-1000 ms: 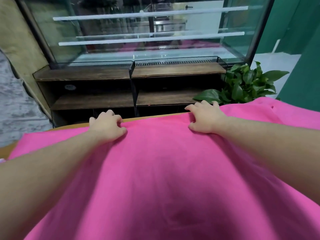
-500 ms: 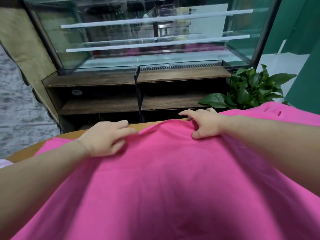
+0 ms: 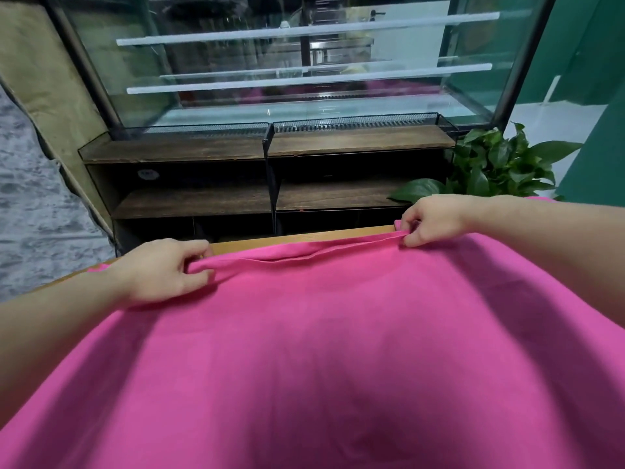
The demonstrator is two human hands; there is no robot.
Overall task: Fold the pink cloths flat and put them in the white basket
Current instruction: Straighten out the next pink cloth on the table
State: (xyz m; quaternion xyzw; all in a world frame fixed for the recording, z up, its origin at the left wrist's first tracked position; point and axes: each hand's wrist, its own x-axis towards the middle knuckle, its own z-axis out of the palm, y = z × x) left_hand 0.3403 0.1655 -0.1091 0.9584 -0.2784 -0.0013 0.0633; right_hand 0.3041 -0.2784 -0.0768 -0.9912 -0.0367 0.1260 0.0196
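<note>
Hands: left hand (image 3: 162,270) and right hand (image 3: 431,220) pinched pink cloth (image 3: 321,350) far edge.
Progress: folding barely begun; white basket unseen.

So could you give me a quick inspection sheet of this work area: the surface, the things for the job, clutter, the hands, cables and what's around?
Surface: wooden table, only its far edge shows; the rest is covered.
Job's things: pink cloth spread over the table, far edge lifted into a ridge. White basket: not in view.
Clutter: nothing seen.
Hands: left hand pinches the cloth's far edge; right hand pinches the same edge farther right. Each grip is on the hem.
Cables: nothing seen.
Surroundings: glass display case above dark wooden shelves behind the table; green potted plant at the right; green wall far right.
</note>
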